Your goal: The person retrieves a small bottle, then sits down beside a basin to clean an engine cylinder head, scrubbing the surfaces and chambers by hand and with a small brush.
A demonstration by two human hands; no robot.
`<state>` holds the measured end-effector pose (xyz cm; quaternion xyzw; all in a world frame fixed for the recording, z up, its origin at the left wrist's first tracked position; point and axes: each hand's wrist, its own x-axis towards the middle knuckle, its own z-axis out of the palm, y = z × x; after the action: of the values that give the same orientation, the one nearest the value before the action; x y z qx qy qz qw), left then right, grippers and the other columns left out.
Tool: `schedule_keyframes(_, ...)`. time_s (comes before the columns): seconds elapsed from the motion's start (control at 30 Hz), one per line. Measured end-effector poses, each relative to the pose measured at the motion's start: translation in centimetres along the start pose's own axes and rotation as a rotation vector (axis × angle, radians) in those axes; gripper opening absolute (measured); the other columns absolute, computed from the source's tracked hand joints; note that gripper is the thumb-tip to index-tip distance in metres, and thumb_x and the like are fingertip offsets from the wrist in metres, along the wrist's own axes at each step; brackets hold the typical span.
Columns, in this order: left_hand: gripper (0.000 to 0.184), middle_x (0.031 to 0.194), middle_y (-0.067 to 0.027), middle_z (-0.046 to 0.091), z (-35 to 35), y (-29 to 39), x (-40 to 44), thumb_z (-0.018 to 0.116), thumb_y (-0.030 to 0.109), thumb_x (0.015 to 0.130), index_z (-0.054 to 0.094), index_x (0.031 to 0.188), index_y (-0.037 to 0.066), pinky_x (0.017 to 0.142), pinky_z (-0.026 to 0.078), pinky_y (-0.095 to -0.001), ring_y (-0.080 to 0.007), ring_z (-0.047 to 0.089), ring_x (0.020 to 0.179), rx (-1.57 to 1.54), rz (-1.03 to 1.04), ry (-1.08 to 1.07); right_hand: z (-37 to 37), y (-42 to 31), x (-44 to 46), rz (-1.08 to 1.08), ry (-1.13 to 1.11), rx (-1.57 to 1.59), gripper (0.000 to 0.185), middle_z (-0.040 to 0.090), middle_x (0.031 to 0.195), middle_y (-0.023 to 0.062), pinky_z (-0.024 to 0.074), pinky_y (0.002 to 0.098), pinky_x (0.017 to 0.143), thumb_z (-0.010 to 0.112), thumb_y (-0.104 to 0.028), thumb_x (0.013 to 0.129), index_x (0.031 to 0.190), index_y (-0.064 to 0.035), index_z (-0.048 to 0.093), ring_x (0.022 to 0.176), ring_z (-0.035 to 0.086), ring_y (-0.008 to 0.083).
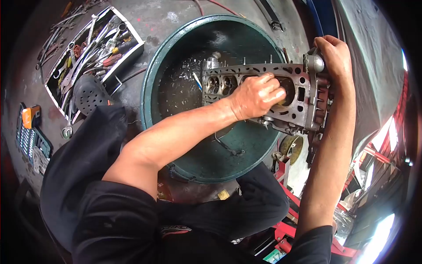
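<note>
Right of centre, the engine part [272, 69] juts over the tub [151, 75], right hand [336, 55] gripping its outer end. The left hand [261, 97] is curled closed, contents hidden; wet, slipping fingers might tip the part.

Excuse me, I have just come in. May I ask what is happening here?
A person is working with an engine cylinder head, held partly over a round green tub. The left hand is curled against its flat face, at a combustion chamber; whatever it might hold is hidden. The right hand is at the outer end, beyond the rim, seemingly steadying it. Nearby on the floor is a toolbox with wrenches.
</note>
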<state>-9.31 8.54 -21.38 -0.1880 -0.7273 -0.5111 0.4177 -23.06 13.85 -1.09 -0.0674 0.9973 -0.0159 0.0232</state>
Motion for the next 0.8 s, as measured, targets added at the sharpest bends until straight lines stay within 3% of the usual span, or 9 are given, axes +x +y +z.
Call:
schedule_keyframes(0.23, 0.039, 0.080, -0.0125, 0.055, 1.3, -0.8, -0.7, 0.060, -0.009, 0.056, 0.057, 0.094, -0.001, 0.066, 0.049, -0.0410, -0.0320, 0.056, 0.075, -0.139, -0.063, 0.138, 0.0, 1.6, 1.1, -0.046, 0.020, 0.088, 0.033, 0.065, 0.077, 0.0094, 0.0471, 0.0317, 0.069, 0.060, -0.029, 0.077, 0.089, 0.0013, 0.068, 0.071, 0.060, 0.0174)
schedule_keyframes(0.47, 0.037, 0.082, -0.0113, 0.054, 1.6, 0.1, 0.7, 0.060, -0.008, 0.057, 0.057, 0.093, -0.001, 0.077, 0.047, -0.0412, -0.0319, 0.055, 0.076, -0.207, -0.047, 0.120, 0.1, 2.4, 1.1, -0.010, -0.027, 0.196, 0.032, 0.063, 0.074, 0.0065, 0.0461, 0.0312, 0.064, 0.060, -0.027, 0.078, 0.089, 0.0015, 0.067, 0.067, 0.058, 0.0149)
schedule_keyframes(0.6, 0.024, 0.074, -0.0074, 0.051, 1.9, -0.5, 0.8, 0.064, 0.002, 0.061, 0.056, 0.084, 0.003, 0.058, 0.049, -0.0357, -0.0260, 0.055, 0.071, -0.015, 0.006, 0.019, 0.3, 2.8, 1.1, -0.015, -0.031, 0.196, 0.031, 0.063, 0.073, 0.0067, 0.0465, 0.0306, 0.067, 0.061, -0.027, 0.077, 0.087, 0.0016, 0.068, 0.069, 0.058, 0.0151)
schedule_keyframes(0.67, 0.021, 0.073, -0.0066, 0.050, 2.3, -0.7, 1.2, 0.064, 0.004, 0.063, 0.056, 0.082, 0.004, 0.057, 0.049, -0.0356, -0.0249, 0.055, 0.070, -0.029, 0.029, 0.043, 0.4, 2.7, 0.9, -0.059, 0.047, 0.144, 0.031, 0.063, 0.073, 0.0061, 0.0460, 0.0296, 0.066, 0.061, -0.027, 0.077, 0.086, 0.0013, 0.069, 0.068, 0.058, 0.0156)
schedule_keyframes(0.73, 0.017, 0.068, -0.0060, 0.046, 2.9, -1.1, 2.0, 0.062, 0.008, 0.065, 0.054, 0.079, 0.005, 0.052, 0.047, -0.0349, -0.0240, 0.054, 0.066, -0.045, 0.106, 0.082, 0.3, 2.7, 1.0, -0.036, -0.018, 0.200, 0.030, 0.063, 0.072, 0.0056, 0.0459, 0.0291, 0.065, 0.061, -0.027, 0.078, 0.085, 0.0016, 0.068, 0.068, 0.058, 0.0156)
schedule_keyframes(0.8, 0.016, 0.067, -0.0062, 0.045, 3.2, -1.5, 2.1, 0.062, 0.008, 0.065, 0.054, 0.078, 0.005, 0.049, 0.046, -0.0349, -0.0243, 0.053, 0.063, -0.114, 0.189, 0.118, 0.4, 2.2, 0.3, 0.091, -0.057, 0.309, 0.030, 0.062, 0.072, 0.0048, 0.0453, 0.0284, 0.065, 0.061, -0.027, 0.079, 0.085, 0.0021, 0.068, 0.068, 0.058, 0.0148)
